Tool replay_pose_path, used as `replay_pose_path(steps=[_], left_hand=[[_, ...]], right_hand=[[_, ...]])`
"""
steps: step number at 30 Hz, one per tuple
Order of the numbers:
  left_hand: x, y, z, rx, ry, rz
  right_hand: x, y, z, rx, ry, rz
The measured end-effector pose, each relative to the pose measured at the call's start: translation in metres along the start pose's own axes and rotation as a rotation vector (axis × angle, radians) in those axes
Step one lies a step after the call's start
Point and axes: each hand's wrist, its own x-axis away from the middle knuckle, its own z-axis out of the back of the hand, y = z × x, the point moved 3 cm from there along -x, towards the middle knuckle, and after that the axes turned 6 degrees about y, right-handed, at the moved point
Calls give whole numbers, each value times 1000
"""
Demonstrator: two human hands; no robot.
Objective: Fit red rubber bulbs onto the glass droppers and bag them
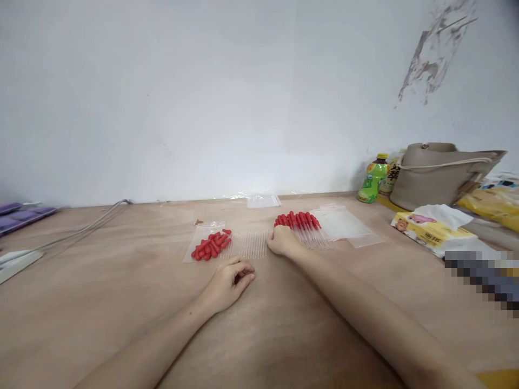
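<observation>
My left hand (229, 283) rests on the table with its fingers loosely curled, the thumb apart from the index finger and nothing visible between them. Just beyond it lies a row of thin clear glass dropper tubes (245, 245). My right hand (281, 241) is closed at the right end of this row; its fingertips are turned away, so what they hold is hidden. Against its far side lie several droppers (310, 229) with red bulbs on clear tubes, side by side. A pile of loose red rubber bulbs (211, 246) sits on a clear plastic bag (188, 256) to the left.
Clear plastic bags (348, 222) lie to the right of the droppers, and a small one (263, 201) by the wall. Farther right are a tissue pack (433, 229), a green drink bottle (373, 181) and a grey-beige bag (430, 178). A grey cable (93, 222) and purple trays (26, 219) are left.
</observation>
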Motion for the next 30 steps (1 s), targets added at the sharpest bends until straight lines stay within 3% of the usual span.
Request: replay_pose_path(steps=[4, 7, 9, 11, 15, 21, 26, 30], left_hand=[[1, 1, 6, -90, 142, -50], [-8, -6, 22, -191, 272, -29], [-21, -17, 37, -249, 284, 32], [-39, -31, 52, -319, 225, 89], [-78, -58, 69, -357, 28, 74], [-111, -88, 64, -291, -212, 71], [-114, -99, 60, -274, -269, 102], [-114, -93, 66, -261, -202, 87]], right_hand=[[-16, -5, -5, -24, -56, -39], [-20, -5, -9, -55, -87, -44], [-21, -4, -12, -74, -99, -44], [-21, -4, -14, -88, -98, -40], [-14, -6, -4, -109, -62, 3], [24, 12, 28, -120, 45, 125], [52, 43, 40, -195, 160, 283], [60, 56, 40, -283, 282, 369]])
